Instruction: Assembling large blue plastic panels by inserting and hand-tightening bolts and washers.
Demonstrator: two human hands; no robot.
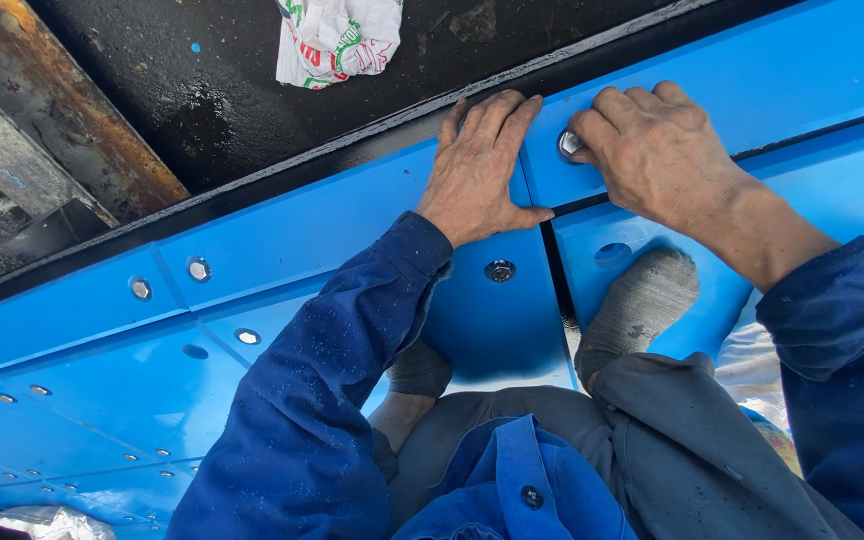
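My left hand [479, 170] lies flat with fingers together on a blue panel [322, 225], pressing near its far edge. My right hand [652, 150] has its fingertips closed on a round silver bolt head [571, 144] set in the neighbouring blue panel [782, 70]. A dark seam runs between the two panels, just right of my left thumb. A second bolt [499, 270] sits in its hole below my left hand. Both arms wear dark blue sleeves.
Several more bolts [198, 268] and one unfilled hole [195, 351] dot the blue panels to the left. An open hole [612, 253] lies by my grey-socked foot [642, 300]. Beyond the panels' black edge are dark wet ground, a crumpled white bag [337, 35] and a rusty beam [62, 110].
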